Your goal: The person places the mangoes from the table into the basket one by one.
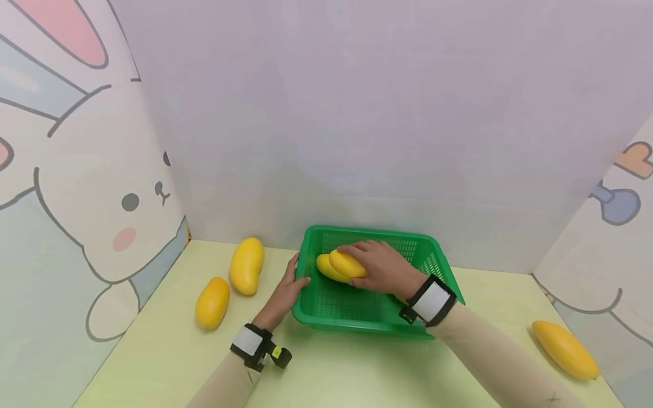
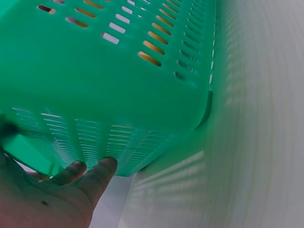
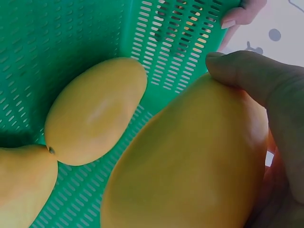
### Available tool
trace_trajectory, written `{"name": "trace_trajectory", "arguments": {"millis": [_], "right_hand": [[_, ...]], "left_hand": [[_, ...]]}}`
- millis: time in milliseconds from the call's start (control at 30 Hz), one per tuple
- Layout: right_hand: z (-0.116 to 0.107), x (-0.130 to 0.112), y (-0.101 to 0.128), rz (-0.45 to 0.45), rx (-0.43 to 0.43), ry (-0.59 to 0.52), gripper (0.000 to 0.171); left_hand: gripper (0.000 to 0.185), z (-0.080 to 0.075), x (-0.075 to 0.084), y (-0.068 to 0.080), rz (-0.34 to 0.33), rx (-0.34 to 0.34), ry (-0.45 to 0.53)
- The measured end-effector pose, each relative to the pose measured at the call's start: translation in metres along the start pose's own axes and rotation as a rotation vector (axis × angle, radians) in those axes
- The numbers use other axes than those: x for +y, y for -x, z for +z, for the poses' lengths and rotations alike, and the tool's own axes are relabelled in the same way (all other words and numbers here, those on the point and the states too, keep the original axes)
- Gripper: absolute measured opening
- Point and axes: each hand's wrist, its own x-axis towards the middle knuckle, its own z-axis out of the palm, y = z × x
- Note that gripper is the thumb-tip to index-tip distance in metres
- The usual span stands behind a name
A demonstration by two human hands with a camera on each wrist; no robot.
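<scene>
A green plastic basket [image 1: 357, 326] with slotted walls stands on the table. My left hand [image 1: 283, 297] holds its left rim, thumb over the edge; in the left wrist view that hand's fingers [image 2: 97, 178] lie against the outer wall. My right hand [image 1: 385, 269] grips a yellow mango [image 1: 347, 264] inside the basket, above another mango [image 1: 329, 269]. In the right wrist view the held mango [image 3: 185, 156] fills the foreground. Beyond it, one mango [image 3: 97, 111] lies on the basket floor, touching a second one [image 3: 23, 183] partly cut off by the frame.
Left of the basket, two mangoes lie on the pale table: a longer one [image 1: 247, 266] and a shorter one [image 1: 212, 303]. Another mango [image 1: 565, 349] lies far right. A plain wall [image 1: 357, 141] rises behind, with cartoon-printed panels [image 1: 87, 226] at both sides.
</scene>
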Motion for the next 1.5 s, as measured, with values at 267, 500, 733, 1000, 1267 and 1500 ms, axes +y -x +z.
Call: {"name": "trace_trajectory", "arguments": {"millis": [267, 500, 733, 1000, 1267, 1500], "right_hand": [[0.005, -0.001, -0.007, 0.004, -0.052, -0.015, 0.069], [0.014, -0.002, -0.009, -0.003, -0.075, -0.010, 0.071], [0.021, -0.003, -0.010, -0.017, -0.102, 0.010, 0.073], [0.028, -0.003, -0.013, -0.044, -0.129, 0.037, 0.072], [0.037, -0.006, -0.016, -0.077, -0.167, 0.054, 0.071], [0.040, -0.010, -0.019, -0.094, -0.171, 0.056, 0.071]], "left_hand": [[0.071, 0.000, 0.000, 0.000, -0.001, -0.002, -0.005], [0.071, 0.000, 0.000, 0.000, 0.012, -0.011, -0.002], [0.071, 0.000, -0.001, 0.000, 0.013, -0.012, -0.009], [0.071, 0.000, -0.001, 0.000, 0.014, -0.007, -0.014], [0.071, -0.001, -0.002, 0.002, 0.016, -0.010, -0.023], [0.071, -0.001, 0.000, 0.002, 0.020, -0.006, -0.033]]}}
